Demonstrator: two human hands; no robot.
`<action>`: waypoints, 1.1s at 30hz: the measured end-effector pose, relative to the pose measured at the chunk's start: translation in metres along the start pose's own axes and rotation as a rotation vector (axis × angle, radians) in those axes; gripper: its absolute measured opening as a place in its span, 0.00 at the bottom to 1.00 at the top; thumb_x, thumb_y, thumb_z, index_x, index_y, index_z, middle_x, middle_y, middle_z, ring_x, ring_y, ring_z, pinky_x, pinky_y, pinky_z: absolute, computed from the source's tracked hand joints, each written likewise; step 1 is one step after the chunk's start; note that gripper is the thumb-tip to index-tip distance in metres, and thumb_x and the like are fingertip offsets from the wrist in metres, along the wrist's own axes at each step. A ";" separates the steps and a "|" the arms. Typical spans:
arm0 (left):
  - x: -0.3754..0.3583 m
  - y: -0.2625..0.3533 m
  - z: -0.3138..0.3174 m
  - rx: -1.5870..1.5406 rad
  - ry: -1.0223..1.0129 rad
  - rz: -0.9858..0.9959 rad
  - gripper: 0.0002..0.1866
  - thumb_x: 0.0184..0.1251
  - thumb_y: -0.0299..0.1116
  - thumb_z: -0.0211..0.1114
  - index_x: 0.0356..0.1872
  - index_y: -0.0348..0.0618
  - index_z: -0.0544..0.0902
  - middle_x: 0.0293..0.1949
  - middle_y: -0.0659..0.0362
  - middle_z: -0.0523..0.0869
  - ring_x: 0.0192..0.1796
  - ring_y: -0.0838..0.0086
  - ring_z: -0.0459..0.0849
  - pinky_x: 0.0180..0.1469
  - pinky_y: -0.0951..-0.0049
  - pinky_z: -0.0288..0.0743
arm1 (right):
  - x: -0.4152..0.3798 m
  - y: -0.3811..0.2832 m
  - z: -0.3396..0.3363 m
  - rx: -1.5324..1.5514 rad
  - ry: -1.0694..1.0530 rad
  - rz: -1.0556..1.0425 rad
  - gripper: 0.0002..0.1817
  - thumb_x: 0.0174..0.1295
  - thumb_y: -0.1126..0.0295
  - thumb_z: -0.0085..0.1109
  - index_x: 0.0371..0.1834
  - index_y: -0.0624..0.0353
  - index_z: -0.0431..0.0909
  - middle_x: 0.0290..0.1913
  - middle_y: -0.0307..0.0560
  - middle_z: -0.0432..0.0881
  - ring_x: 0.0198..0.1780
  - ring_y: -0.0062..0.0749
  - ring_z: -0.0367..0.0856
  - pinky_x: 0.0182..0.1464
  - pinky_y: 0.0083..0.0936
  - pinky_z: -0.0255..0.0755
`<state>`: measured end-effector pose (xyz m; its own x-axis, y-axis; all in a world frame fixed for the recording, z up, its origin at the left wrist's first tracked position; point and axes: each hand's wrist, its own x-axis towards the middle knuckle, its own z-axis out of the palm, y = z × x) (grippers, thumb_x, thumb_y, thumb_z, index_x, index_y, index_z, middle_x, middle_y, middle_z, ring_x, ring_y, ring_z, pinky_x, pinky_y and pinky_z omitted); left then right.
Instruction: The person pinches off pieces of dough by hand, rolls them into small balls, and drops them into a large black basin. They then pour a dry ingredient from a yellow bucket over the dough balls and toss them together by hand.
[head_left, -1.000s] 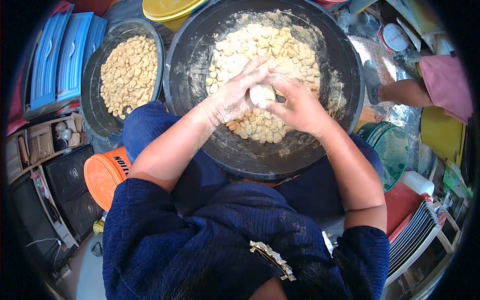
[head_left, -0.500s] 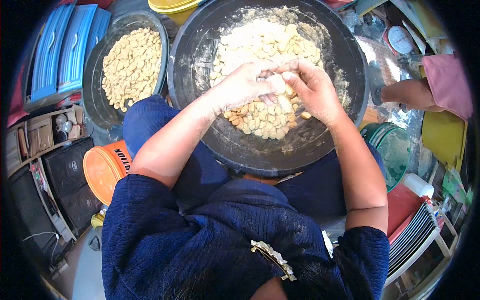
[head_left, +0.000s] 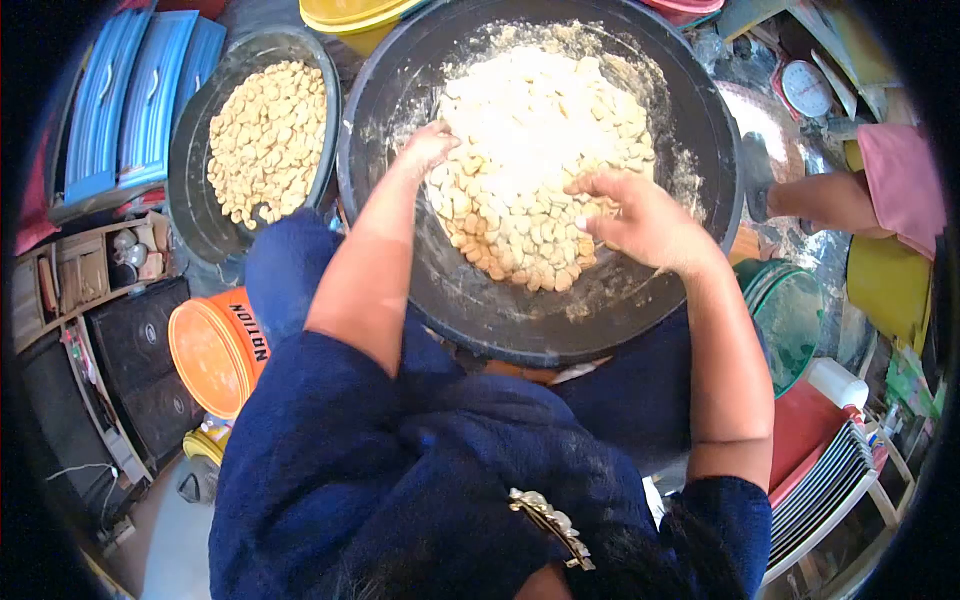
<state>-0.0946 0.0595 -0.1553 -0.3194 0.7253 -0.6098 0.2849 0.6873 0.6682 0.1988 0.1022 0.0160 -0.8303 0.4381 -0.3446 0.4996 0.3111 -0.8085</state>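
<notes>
A large round black basin [head_left: 640,300] holds a heap of flat, pale, floury pieces [head_left: 530,220], glaring white in the sunlight at the middle. Over the left edge of the heap is my left hand [head_left: 430,146], its fingers apart and floury, with nothing seen in it. My right hand [head_left: 640,218] hovers above the right part of the heap, thumb and fingers spread and holding nothing. White powder clings to the basin's inner wall around the pieces.
A smaller dark tub [head_left: 185,170] with more pieces stands at the left. An orange bucket [head_left: 210,355] is by my left knee, a green bucket [head_left: 790,320] by my right. Another person's leg [head_left: 825,200] shows at the right, near a dial scale [head_left: 806,88].
My hands were together over the heap and have moved apart. The left one went left; the right one moved slightly right and down, its fingers now spread.
</notes>
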 end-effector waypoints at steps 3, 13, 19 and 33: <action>0.134 -0.128 0.047 -0.412 0.280 -0.006 0.32 0.55 0.41 0.64 0.59 0.37 0.67 0.49 0.47 0.79 0.49 0.65 0.77 0.51 0.69 0.71 | -0.005 0.002 0.000 -0.306 0.058 0.036 0.22 0.52 0.66 0.58 0.50 0.62 0.73 0.47 0.62 0.76 0.52 0.52 0.73 0.54 0.38 0.66; -0.008 -0.081 0.197 0.859 -0.180 0.354 0.32 0.61 0.35 0.53 0.66 0.44 0.55 0.68 0.41 0.49 0.71 0.58 0.47 0.65 0.39 0.39 | -0.007 0.001 0.013 -0.371 -0.047 0.090 0.25 0.53 0.64 0.59 0.54 0.61 0.69 0.53 0.59 0.73 0.57 0.50 0.69 0.58 0.37 0.63; 0.068 -0.126 0.092 0.643 0.196 0.206 0.44 0.55 0.55 0.59 0.68 0.44 0.52 0.69 0.44 0.49 0.71 0.56 0.47 0.67 0.54 0.48 | -0.005 -0.001 0.006 -0.400 0.008 0.135 0.25 0.51 0.66 0.61 0.54 0.58 0.69 0.54 0.60 0.72 0.57 0.51 0.69 0.58 0.37 0.63; 0.018 -0.118 0.120 0.325 -0.416 -0.126 0.48 0.40 0.51 0.74 0.61 0.37 0.63 0.40 0.48 0.82 0.42 0.63 0.82 0.46 0.68 0.73 | -0.001 0.009 0.010 -0.436 0.014 0.115 0.25 0.54 0.62 0.58 0.54 0.59 0.69 0.52 0.59 0.73 0.54 0.52 0.71 0.56 0.38 0.64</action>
<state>-0.0257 -0.0040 -0.2963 -0.0034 0.5457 -0.8380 0.5537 0.6988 0.4528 0.2015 0.0956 0.0046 -0.7615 0.5008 -0.4115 0.6481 0.5846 -0.4880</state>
